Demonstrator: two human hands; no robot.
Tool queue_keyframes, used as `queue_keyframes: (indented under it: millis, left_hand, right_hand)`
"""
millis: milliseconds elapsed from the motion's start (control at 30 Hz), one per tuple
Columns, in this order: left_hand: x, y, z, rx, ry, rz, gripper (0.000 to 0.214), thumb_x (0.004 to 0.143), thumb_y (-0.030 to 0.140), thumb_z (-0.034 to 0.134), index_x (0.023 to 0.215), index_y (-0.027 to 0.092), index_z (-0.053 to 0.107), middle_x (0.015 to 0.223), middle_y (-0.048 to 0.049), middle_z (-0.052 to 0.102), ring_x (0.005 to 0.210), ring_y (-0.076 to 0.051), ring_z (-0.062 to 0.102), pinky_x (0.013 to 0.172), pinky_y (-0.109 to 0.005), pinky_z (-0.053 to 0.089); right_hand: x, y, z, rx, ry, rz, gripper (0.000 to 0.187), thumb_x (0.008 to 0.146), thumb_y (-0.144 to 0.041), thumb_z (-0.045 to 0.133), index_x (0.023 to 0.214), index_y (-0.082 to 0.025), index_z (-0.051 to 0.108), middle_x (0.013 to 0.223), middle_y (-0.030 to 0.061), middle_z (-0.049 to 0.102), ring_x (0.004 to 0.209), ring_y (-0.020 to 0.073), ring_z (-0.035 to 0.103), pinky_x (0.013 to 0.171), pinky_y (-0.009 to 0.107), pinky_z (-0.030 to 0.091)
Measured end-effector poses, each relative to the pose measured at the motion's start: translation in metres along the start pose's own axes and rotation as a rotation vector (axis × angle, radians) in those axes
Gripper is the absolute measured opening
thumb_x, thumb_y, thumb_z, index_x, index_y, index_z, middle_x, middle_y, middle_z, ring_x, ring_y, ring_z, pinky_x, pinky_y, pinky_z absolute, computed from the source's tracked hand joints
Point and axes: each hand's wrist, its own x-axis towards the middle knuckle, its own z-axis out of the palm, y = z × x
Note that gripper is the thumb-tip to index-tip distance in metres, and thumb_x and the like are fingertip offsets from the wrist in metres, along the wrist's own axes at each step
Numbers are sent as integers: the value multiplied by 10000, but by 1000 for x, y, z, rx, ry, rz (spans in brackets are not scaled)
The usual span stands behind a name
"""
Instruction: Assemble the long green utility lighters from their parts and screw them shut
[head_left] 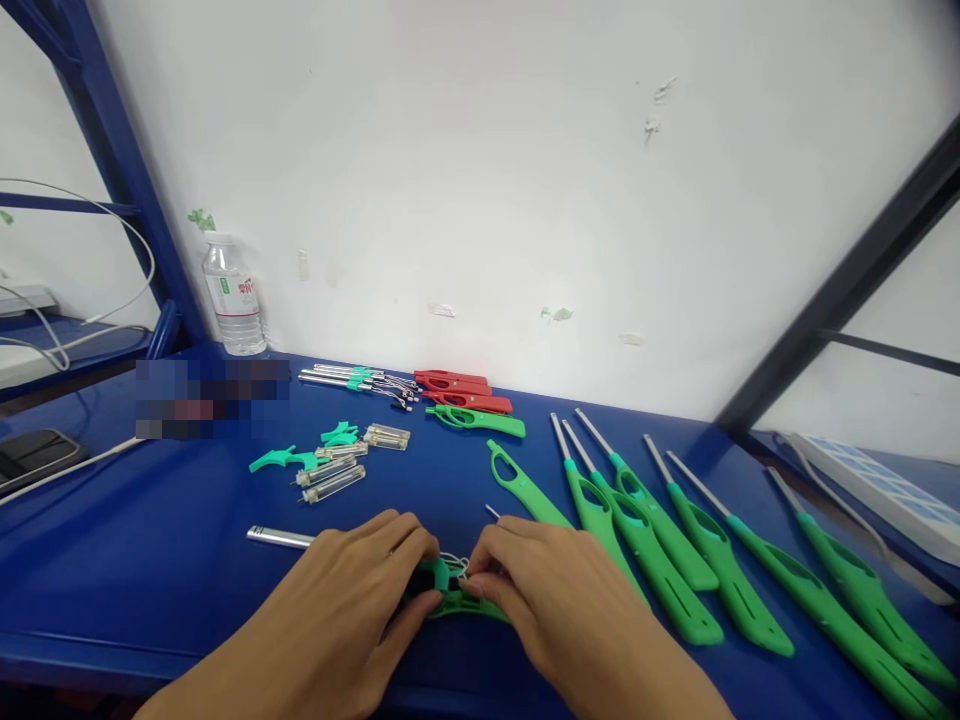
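Both my hands meet at the front edge of a blue table [150, 560] over one green lighter body [465, 603] lying flat. My left hand [360, 590] curls its fingers round the lighter's left end, where a teal part and thin white wires show. A silver metal tube [279, 537] sticks out to the left from under that hand. My right hand [540, 590] pinches the lighter's right part with bent fingers.
Several assembled green long-nosed lighters [675, 560] lie in a row at the right. One green handle shell [525, 487] lies mid-table. Red and green shells [465, 395], metal tubes with wires [352, 378], teal triggers [289, 459] and clear cartridges [334, 480] lie behind. A water bottle [232, 297] stands at the wall.
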Motion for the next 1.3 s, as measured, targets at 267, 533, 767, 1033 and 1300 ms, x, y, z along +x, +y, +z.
queue_keyframes:
  millis: [267, 533, 767, 1033, 1300]
  left_hand:
    - [1, 1, -2, 1, -3, 3, 240, 1151, 211, 505, 1231, 307, 709, 1213, -7, 751, 1111, -259, 733, 841, -417, 450]
    - [0, 1, -4, -35, -20, -16, 214, 1147, 210, 526, 1207, 309, 706, 1184, -6, 740, 1086, -263, 728, 837, -414, 441]
    - [1, 6, -3, 39, -46, 7, 259, 1130, 151, 524, 1206, 284, 733, 1178, -21, 761, 1088, -285, 743, 833, -420, 489]
    - [10, 15, -11, 163, -214, -53, 272, 1124, 131, 573, 1258, 265, 768, 1282, -59, 779, 1194, -351, 755, 833, -465, 583]
    - [14, 17, -16, 149, -254, -85, 291, 1122, 108, 604, 1269, 280, 787, 1318, -52, 787, 1239, -339, 758, 888, -462, 631]
  right_hand:
    - [1, -4, -4, -25, -4, 20, 111, 1049, -177, 779, 1003, -266, 827, 1031, -9, 868, 903, 249, 818, 669, 356, 342]
    - [1, -3, -6, -30, 2, 3, 143, 1075, -138, 736, 1013, -247, 803, 1034, -9, 853, 903, 225, 803, 688, 350, 355]
    - [0, 1, -6, 55, -18, 4, 160, 1045, -112, 767, 987, -251, 820, 1016, -27, 855, 902, 199, 797, 712, 324, 371]
    - [0, -1, -4, 54, -46, 31, 160, 1024, -155, 808, 922, -263, 867, 968, -7, 858, 895, 221, 806, 709, 320, 380]
    - [-3, -4, -1, -55, -121, 63, 221, 1061, -189, 725, 916, -272, 870, 1045, 23, 886, 984, 285, 833, 698, 348, 377]
